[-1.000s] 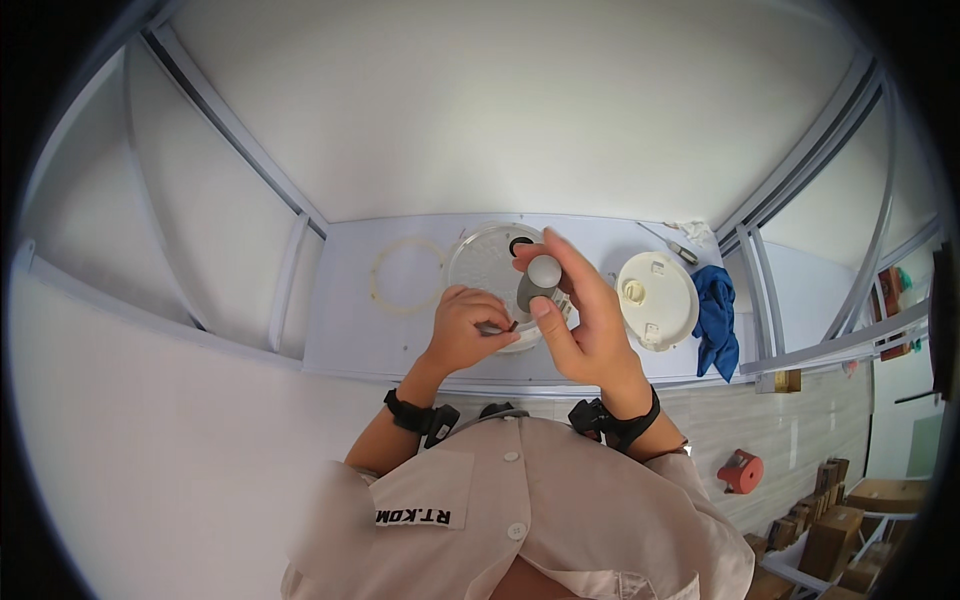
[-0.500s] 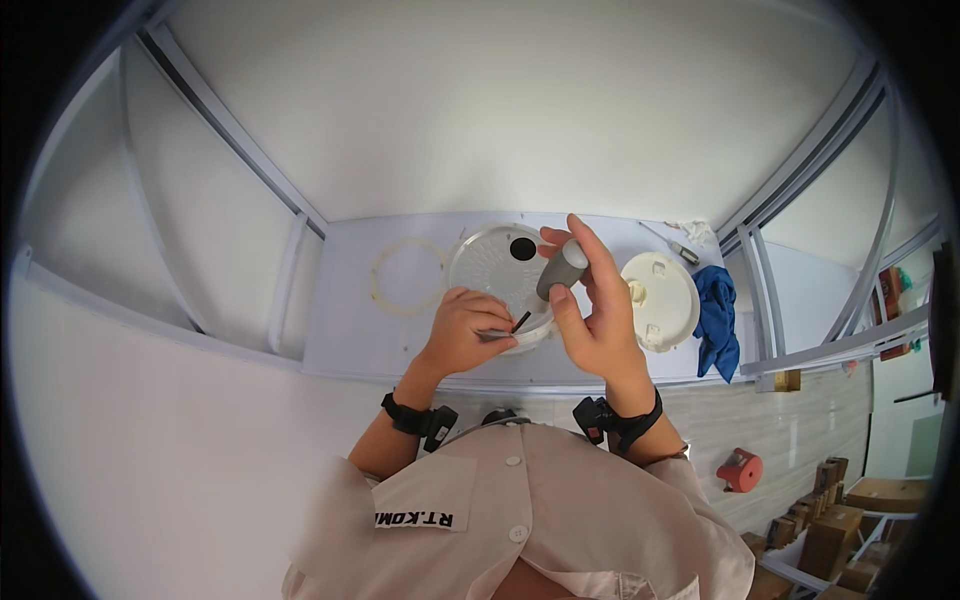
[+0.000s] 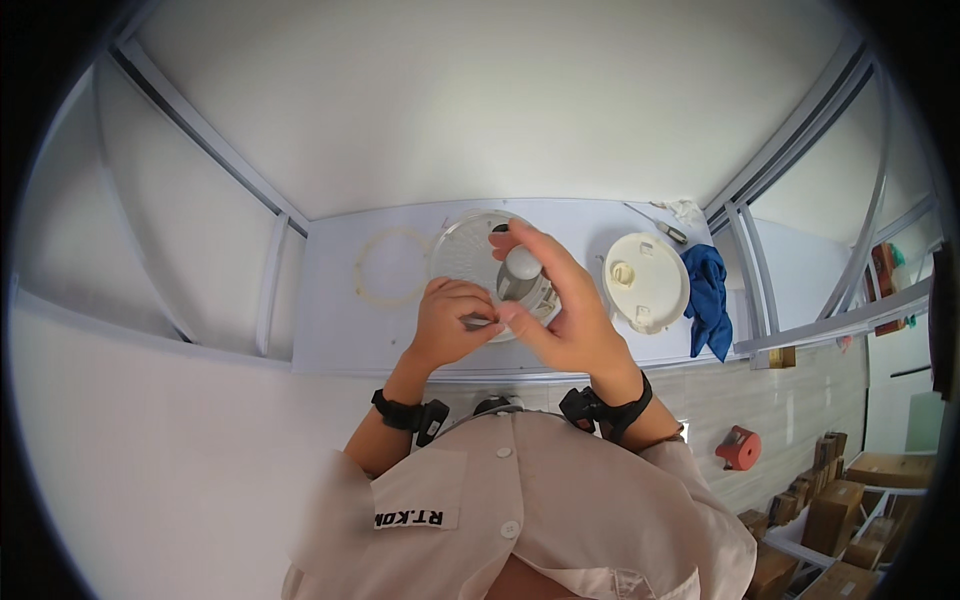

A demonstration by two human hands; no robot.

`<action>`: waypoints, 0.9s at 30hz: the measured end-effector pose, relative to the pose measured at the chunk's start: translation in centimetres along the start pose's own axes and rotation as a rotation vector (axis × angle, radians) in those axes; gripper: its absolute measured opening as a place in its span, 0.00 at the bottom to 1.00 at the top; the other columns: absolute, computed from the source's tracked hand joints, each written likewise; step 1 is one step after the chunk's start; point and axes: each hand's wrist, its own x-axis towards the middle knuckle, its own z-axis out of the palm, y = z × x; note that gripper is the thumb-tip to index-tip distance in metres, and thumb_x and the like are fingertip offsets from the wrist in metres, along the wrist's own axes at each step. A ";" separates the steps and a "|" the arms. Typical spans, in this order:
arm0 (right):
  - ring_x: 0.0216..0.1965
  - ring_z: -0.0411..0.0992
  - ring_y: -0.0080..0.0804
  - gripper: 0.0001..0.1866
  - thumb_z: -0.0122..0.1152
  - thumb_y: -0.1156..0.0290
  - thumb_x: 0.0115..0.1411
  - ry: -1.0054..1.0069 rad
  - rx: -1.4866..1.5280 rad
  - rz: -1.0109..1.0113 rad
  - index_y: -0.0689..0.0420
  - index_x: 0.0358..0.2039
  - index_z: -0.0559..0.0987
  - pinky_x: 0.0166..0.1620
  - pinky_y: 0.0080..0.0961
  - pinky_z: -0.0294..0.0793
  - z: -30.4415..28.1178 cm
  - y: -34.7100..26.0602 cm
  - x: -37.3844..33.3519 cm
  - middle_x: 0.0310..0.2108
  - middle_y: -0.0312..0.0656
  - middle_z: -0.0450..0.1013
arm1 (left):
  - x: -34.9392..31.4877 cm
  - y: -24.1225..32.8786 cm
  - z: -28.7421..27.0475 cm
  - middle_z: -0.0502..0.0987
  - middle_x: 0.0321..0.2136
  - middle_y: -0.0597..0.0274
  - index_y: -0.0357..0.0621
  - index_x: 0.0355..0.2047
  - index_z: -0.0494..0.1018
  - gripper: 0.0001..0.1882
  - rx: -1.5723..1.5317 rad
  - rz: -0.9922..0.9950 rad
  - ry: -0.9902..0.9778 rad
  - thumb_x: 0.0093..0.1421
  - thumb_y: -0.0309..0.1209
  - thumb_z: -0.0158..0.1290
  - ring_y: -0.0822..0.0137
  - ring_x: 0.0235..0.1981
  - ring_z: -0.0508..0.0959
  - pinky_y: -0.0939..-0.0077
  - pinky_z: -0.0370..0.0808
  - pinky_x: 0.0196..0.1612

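Moved: right hand (image 3: pixel 570 320), leftward over clear dish (image 3: pixel 455 250), thumb to left hand (image 3: pixel 445 322)
Right grip: curled round grey cylinder (image 3: pixel 522 267), above dish
Left grip: pinched on slim grey piece (image 3: pixel 475 323), near dish's front
Pale ring (image 3: pixel 358 278), white disc (image 3: pixel 662 288): left and right of dish, unjoined; seemingly mid-work

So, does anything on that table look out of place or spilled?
Nothing looks spilled or broken. It's only slightly untidy: the blue cloth lies bunched at the right end of the table, reaching its front edge, and a crumpled white scrap sits near the back right corner.
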 end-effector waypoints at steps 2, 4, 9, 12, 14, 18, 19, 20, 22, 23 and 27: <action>0.48 0.76 0.43 0.44 0.69 0.78 0.61 -0.007 -0.122 -0.041 0.60 0.77 0.65 0.55 0.36 0.79 -0.1 -0.3 0.4 0.49 0.49 0.77 | 0.0 0.1 0.2 0.87 0.35 0.72 0.51 0.25 0.83 0.10 0.019 -0.036 0.004 0.47 0.33 0.76 0.67 0.44 0.85 0.65 0.68 0.54; 0.48 0.77 0.45 0.43 0.65 0.80 0.61 -0.013 -0.171 0.021 0.60 0.77 0.65 0.57 0.38 0.78 -0.2 -0.3 0.0 0.50 0.49 0.77 | 0.0 0.4 0.0 0.87 0.35 0.71 0.51 0.25 0.83 0.11 0.010 -0.068 0.002 0.46 0.34 0.76 0.67 0.44 0.85 0.65 0.68 0.55; 0.55 0.76 0.46 0.42 0.67 0.80 0.62 0.050 0.114 0.132 0.62 0.76 0.65 0.60 0.37 0.77 0.3 0.5 -1.0 0.53 0.53 0.78 | 0.3 0.6 -0.3 0.87 0.36 0.72 0.52 0.27 0.84 0.10 0.006 -0.016 -0.031 0.48 0.33 0.75 0.66 0.46 0.84 0.64 0.67 0.54; 0.44 0.74 0.46 0.40 0.65 0.80 0.60 0.021 0.050 -0.006 0.60 0.75 0.68 0.56 0.36 0.78 -0.1 0.9 -0.1 0.50 0.51 0.76 | 0.3 0.6 -0.7 0.87 0.37 0.72 0.51 0.28 0.85 0.09 0.006 0.033 -0.050 0.48 0.33 0.75 0.66 0.48 0.85 0.64 0.67 0.54; 0.46 0.76 0.48 0.40 0.66 0.80 0.61 0.000 -0.059 -0.050 0.60 0.74 0.68 0.56 0.36 0.79 -0.5 0.5 0.4 0.52 0.53 0.77 | 0.2 0.4 -0.9 0.87 0.37 0.72 0.51 0.28 0.85 0.09 0.016 0.028 -0.072 0.49 0.33 0.75 0.65 0.48 0.85 0.63 0.67 0.54; 0.53 0.79 0.50 0.40 0.69 0.78 0.63 -0.081 -0.212 0.069 0.61 0.74 0.67 0.57 0.36 0.79 -1.1 -0.4 0.1 0.58 0.56 0.77 | -0.1 0.2 -0.8 0.88 0.36 0.72 0.52 0.28 0.85 0.09 0.001 -0.006 -0.064 0.49 0.32 0.75 0.65 0.49 0.85 0.63 0.67 0.53; 0.54 0.80 0.49 0.40 0.69 0.78 0.64 -0.103 -0.194 0.097 0.61 0.75 0.66 0.58 0.37 0.79 -1.2 -0.5 0.0 0.60 0.56 0.77 | 0.0 0.3 -0.8 0.88 0.36 0.72 0.52 0.28 0.85 0.09 -0.019 -0.004 -0.051 0.49 0.32 0.75 0.66 0.49 0.85 0.63 0.67 0.53; 0.56 0.80 0.49 0.40 0.69 0.78 0.65 -0.107 -0.145 0.114 0.61 0.76 0.64 0.60 0.38 0.79 -1.1 -0.5 -0.1 0.61 0.57 0.77 | 0.0 0.4 -0.8 0.88 0.35 0.72 0.52 0.27 0.84 0.09 -0.017 -0.009 -0.052 0.49 0.32 0.75 0.66 0.49 0.85 0.63 0.67 0.53; 0.60 0.79 0.49 0.40 0.68 0.77 0.67 -0.094 -0.015 0.133 0.61 0.77 0.62 0.63 0.40 0.78 -0.8 -0.4 -0.4 0.63 0.58 0.76 | 0.0 0.6 -0.8 0.88 0.35 0.73 0.52 0.27 0.84 0.09 -0.014 -0.022 -0.052 0.49 0.32 0.75 0.66 0.49 0.85 0.63 0.67 0.53; 0.62 0.79 0.50 0.40 0.67 0.77 0.68 -0.079 0.065 0.137 0.60 0.78 0.61 0.64 0.41 0.78 -0.6 -0.3 -0.6 0.64 0.58 0.76 | 0.1 0.7 -0.7 0.88 0.34 0.73 0.52 0.26 0.83 0.09 -0.022 -0.028 -0.050 0.49 0.32 0.75 0.66 0.49 0.85 0.63 0.67 0.54; 0.66 0.76 0.51 0.39 0.63 0.77 0.71 -0.147 0.056 0.087 0.60 0.79 0.58 0.68 0.44 0.75 -1.0 0.3 -0.5 0.67 0.59 0.73 | 0.2 1.0 -0.9 0.87 0.33 0.72 0.52 0.26 0.82 0.10 -0.023 -0.034 -0.058 0.49 0.32 0.75 0.65 0.49 0.85 0.62 0.67 0.55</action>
